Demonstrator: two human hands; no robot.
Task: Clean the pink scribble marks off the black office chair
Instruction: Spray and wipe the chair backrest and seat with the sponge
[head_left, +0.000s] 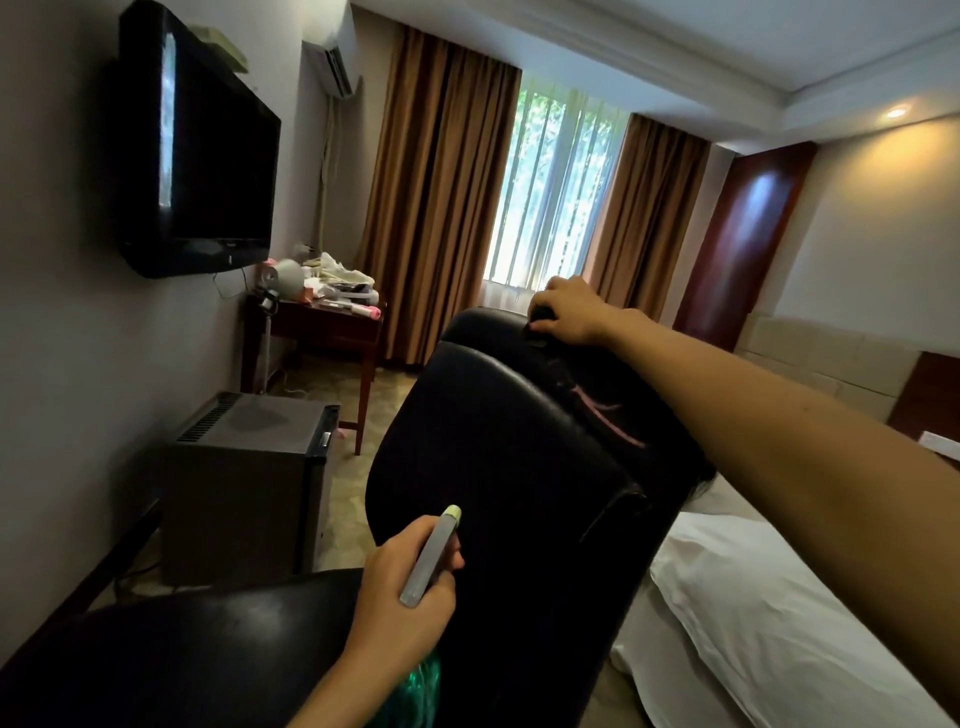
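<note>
The black office chair (498, 447) fills the middle of the view, its backrest tilted toward me. Pink scribble marks (613, 415) run across the backrest's upper right side, just below my right forearm. My right hand (563, 312) reaches over the chair and grips the top of the backrest, fingers curled round a dark part there. My left hand (402, 587) holds a slim grey stick-like object with a pale green tip (431, 553) in front of the backrest's lower part. Something green (421, 691) shows below my left wrist.
A white bed with a pillow (779, 613) lies to the right of the chair. A mini fridge (244, 467) stands at the left wall under a wall-mounted TV (197, 156). A cluttered wooden desk (322, 317) sits beyond it, near brown curtains and the window.
</note>
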